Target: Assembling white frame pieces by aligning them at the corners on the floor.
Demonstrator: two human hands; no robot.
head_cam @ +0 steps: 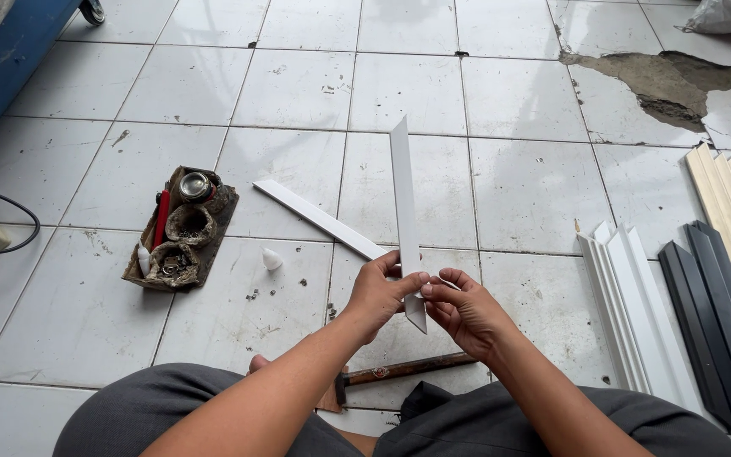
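Both hands pinch one white mitre-cut trim strip (pixel 404 211) near its near end: left hand (pixel 376 292) with fingers closed on the left edge, right hand (pixel 465 309) with fingertips closed on the right. The strip points far, tilted up off the tiled floor (pixel 298 85). Risk: with most of the strip's length beyond the grip, it may twist or slip. A second strip (pixel 319 218) and a hammer (pixel 399 370) lie below; a dropped piece could strike them.

Single head cam, steep downward, close over lap (tiled floor (pixel 298 85) ahead)

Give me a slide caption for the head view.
Both hands, left and right, hold a white strip above a tiled floor.
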